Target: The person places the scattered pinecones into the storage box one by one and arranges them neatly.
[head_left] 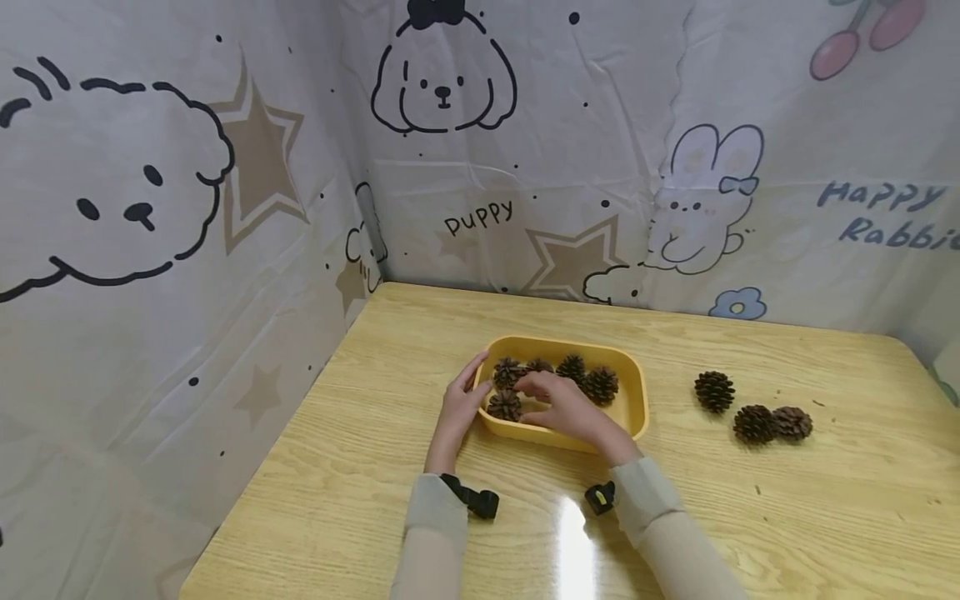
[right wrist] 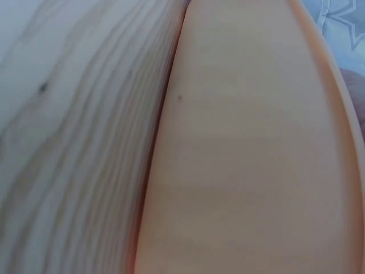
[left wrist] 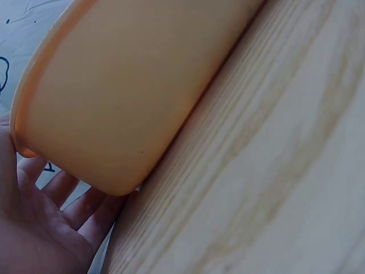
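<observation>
A yellow plastic box (head_left: 636,392) with rounded corners stands on the table, several brown pine cones (head_left: 602,386) inside it. My left hand (head_left: 459,410) grips its left end, thumb at the rim and fingers round the outside; the left wrist view shows those fingers (left wrist: 85,208) against the outer wall. Reaching over the near rim, my right hand (head_left: 562,407) is inside the box. Its thumb and fingers are parted beside the front-left pine cone (head_left: 504,406), with no cone visibly held. In the right wrist view, the box wall (right wrist: 245,142) hides most of that hand.
To the right of the box, three pine cones lie on the wooden table (head_left: 847,500): one alone (head_left: 714,392) and two side by side, a darker cone (head_left: 754,425) and a browner cone (head_left: 793,423). A printed cloth (head_left: 480,167) hangs behind and at the left.
</observation>
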The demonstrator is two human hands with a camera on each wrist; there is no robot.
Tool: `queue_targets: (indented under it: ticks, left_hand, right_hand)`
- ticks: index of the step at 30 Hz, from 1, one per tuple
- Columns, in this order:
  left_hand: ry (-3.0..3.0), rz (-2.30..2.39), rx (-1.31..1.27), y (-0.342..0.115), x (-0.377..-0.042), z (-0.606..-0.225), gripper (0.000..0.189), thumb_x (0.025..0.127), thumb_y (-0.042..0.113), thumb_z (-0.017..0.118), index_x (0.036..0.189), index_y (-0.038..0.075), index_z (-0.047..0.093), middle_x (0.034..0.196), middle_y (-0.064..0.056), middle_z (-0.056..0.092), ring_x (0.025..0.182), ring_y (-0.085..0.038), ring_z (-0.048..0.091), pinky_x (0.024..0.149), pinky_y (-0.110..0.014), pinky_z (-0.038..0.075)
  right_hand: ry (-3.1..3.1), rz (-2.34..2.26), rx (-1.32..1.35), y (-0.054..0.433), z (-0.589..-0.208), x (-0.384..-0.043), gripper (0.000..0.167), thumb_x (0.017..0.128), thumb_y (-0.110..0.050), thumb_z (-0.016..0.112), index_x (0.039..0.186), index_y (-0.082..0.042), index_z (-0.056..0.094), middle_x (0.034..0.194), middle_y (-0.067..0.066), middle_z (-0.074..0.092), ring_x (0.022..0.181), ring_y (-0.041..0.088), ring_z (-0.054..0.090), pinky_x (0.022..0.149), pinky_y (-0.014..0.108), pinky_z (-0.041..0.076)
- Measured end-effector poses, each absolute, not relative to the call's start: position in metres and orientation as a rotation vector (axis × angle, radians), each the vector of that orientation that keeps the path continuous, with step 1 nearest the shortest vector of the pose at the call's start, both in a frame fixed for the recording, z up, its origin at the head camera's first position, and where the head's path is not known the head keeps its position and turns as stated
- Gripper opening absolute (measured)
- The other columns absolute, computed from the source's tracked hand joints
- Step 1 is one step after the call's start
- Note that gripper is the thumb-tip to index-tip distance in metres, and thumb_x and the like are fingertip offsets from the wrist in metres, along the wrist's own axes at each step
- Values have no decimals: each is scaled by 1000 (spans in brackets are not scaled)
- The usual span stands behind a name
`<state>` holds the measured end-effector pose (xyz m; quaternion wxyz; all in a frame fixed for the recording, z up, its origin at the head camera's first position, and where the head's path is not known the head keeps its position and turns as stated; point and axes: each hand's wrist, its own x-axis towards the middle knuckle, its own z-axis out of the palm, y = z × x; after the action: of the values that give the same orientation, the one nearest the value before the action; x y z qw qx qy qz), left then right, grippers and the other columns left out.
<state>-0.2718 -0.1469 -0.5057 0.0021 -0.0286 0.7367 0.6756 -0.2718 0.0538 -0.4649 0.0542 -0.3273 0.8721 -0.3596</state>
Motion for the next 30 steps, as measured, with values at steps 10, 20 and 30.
queue_targets:
  ticks: [10,20,30]
  left_hand:
    - [2334,2111,-69,-146,-271,-506,52,95,12,54,146,23,49,158,-3,38,149,-25,30,120,-46,30]
    - [2318,2126,-53,-147,-272,-507,52,96,11,54,146,23,48,159,-3,36,150,-25,27,121,-46,28]
    - [2265,2118,-58,-149,-273,-503,55,95,8,54,148,16,45,160,-8,32,151,-29,24,120,-48,28]
  right_hand:
    - [2682,-1247,-921,85,-464,-262,43,86,-13,74,124,0,60,122,18,64,113,36,64,97,46,53]
    - [2707,-1397,-987,110,-467,-259,44,82,-8,76,121,5,61,115,22,65,106,38,66,94,44,54]
    - [2807,-1538,-928,136,-467,-252,45,82,-8,75,124,0,61,117,16,66,106,34,63,92,37,55]
